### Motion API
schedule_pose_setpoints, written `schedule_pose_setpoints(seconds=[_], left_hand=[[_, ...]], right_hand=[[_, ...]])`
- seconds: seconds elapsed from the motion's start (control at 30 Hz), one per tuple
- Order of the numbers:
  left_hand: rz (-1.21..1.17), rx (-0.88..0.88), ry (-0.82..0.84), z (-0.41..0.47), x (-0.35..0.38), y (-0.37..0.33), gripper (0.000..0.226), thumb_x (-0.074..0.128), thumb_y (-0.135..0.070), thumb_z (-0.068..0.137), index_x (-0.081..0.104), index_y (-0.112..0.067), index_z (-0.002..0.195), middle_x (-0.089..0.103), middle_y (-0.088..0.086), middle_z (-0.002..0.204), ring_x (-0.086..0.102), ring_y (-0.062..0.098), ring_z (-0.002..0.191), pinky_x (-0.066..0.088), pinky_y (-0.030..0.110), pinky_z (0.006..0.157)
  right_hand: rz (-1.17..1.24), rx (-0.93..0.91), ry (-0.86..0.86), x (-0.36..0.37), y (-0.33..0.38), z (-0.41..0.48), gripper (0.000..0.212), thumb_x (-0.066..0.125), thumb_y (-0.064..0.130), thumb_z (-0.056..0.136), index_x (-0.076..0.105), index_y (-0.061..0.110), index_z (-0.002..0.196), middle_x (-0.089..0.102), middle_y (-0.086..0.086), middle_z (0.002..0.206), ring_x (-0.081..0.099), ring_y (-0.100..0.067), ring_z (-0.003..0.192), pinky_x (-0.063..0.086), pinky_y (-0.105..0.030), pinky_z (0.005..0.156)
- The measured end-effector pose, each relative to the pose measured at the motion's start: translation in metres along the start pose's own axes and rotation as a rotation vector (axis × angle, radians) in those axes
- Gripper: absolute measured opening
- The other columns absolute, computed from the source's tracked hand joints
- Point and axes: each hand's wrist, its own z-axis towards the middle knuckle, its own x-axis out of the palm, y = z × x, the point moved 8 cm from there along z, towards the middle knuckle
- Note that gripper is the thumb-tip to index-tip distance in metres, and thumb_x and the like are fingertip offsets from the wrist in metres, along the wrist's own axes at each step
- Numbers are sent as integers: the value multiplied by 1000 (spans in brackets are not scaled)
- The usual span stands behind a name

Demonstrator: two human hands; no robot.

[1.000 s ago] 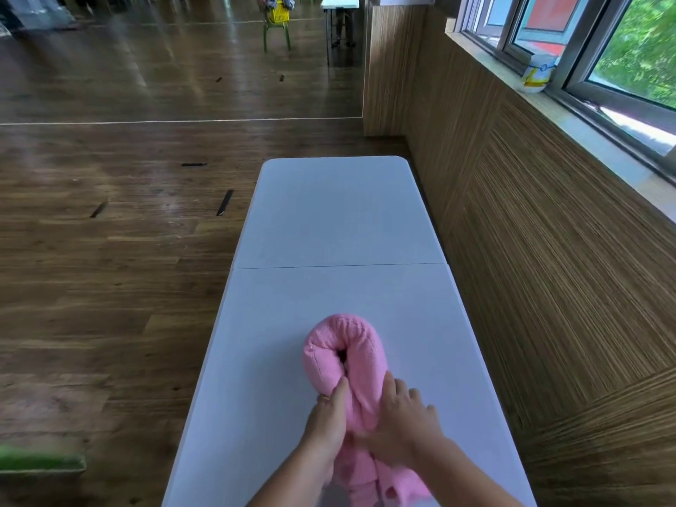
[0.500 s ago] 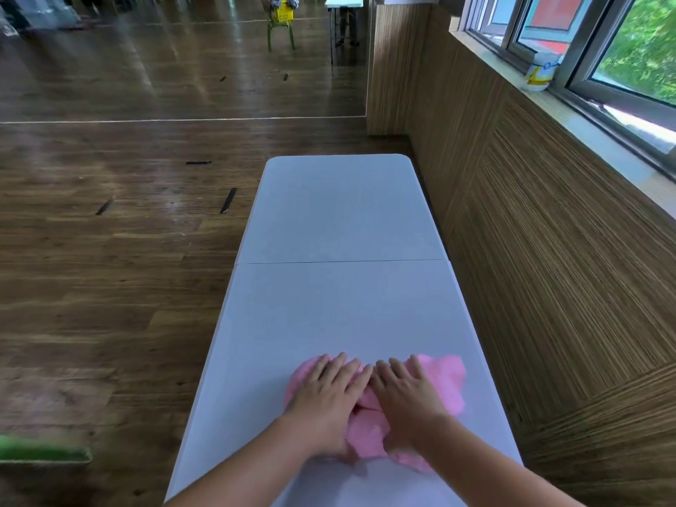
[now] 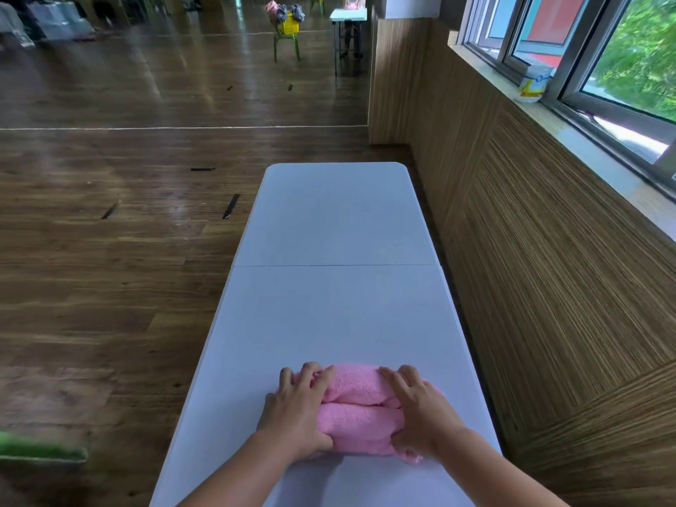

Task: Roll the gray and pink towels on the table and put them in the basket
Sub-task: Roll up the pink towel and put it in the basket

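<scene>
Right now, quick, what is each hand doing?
Left hand: grips the left end of the fluffy pink rolled towel.
Right hand: grips the same towel's right end.

Looks like a large activity hall or studio, not a home. Broad, glossy dark plank floor (image 3: 109,287) running far and left, crossed by a thin white line (image 3: 164,128) and dotted with short black tape marks (image 3: 231,206). Near and centre, a long white folding table (image 3: 336,221) set lengthwise beside the right wall. Striped wood panelling (image 3: 548,287) along that wall, under a row of grey-framed windows (image 3: 603,67) with greenery outside and a small tub (image 3: 534,84) on the sill. Far off, a green chair (image 3: 287,45) carrying a yellow basket (image 3: 288,25), next to a second white table (image 3: 348,14): similar work spots in one open room.
</scene>
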Motion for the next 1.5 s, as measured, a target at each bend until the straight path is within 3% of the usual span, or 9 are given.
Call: schedule_pose_setpoints(seconds=[0.13,0.27,0.43,0.6,0.73,0.93,1.07,1.33,1.5], left_hand=[[-57,-77,-51,-19,-3,-1,93,64,-51,61,25,-39,144,24,-12,133,30,23,113,50,38,79],[-99,-157,-123,-44,-22,18,91,64,-51,61,27,-39,143,24,-12,132,30,22,113,51,37,80],[-137,-276,-294,-89,-68,67,90,66,-54,61,28,-42,142,24,-16,131,30,21,112,53,39,83],[-156,-377,-433,-154,-102,131,88,63,-51,60,28,-46,140,26,-19,133,31,20,112,53,38,83],[-146,-460,-477,-221,-105,203,87,60,-54,57,28,-45,138,27,-17,131,32,21,110,53,40,84],[-115,-599,-468,-340,-86,344,95,61,-66,54,28,-45,140,28,-15,131,34,23,111,53,39,79],[-134,-716,-467,-431,-73,431,100,64,-69,53,27,-45,143,28,-16,134,34,23,117,53,40,82],[-143,-925,-469,-568,-52,522,97,64,-62,59,27,-45,147,27,-17,139,33,21,118,46,33,77],[-216,-1062,-494,-640,-23,569,98,56,-64,55,28,-47,147,27,-16,139,34,21,117,50,36,82]], right_hand=[[63,-14,2,-2,11,-5,110,65,19,42,24,42,141,34,6,129,56,-26,101,48,-28,68],[37,-129,9,-29,44,1,104,68,22,47,28,42,141,36,7,128,56,-25,101,52,-29,71],[-49,-294,-24,-78,122,14,110,69,20,38,28,46,136,37,13,123,53,-22,90,47,-28,59],[-117,-447,-75,-91,222,17,106,72,29,42,28,45,138,40,10,123,57,-24,96,55,-36,72],[-141,-562,-83,-65,319,17,105,74,32,43,29,45,137,41,11,123,57,-21,97,55,-38,75],[-100,-717,-29,6,495,11,101,67,40,49,29,47,143,34,20,129,56,-13,103,53,-27,80],[-101,-827,20,55,617,0,101,65,40,50,27,48,144,32,21,132,56,-13,107,52,-28,83],[-163,-1032,124,131,781,-31,101,62,47,53,25,46,147,32,18,137,54,-14,116,49,-29,90],[-226,-1194,178,176,869,-49,100,61,49,54,26,45,147,38,13,132,57,-18,111,50,-31,84]])
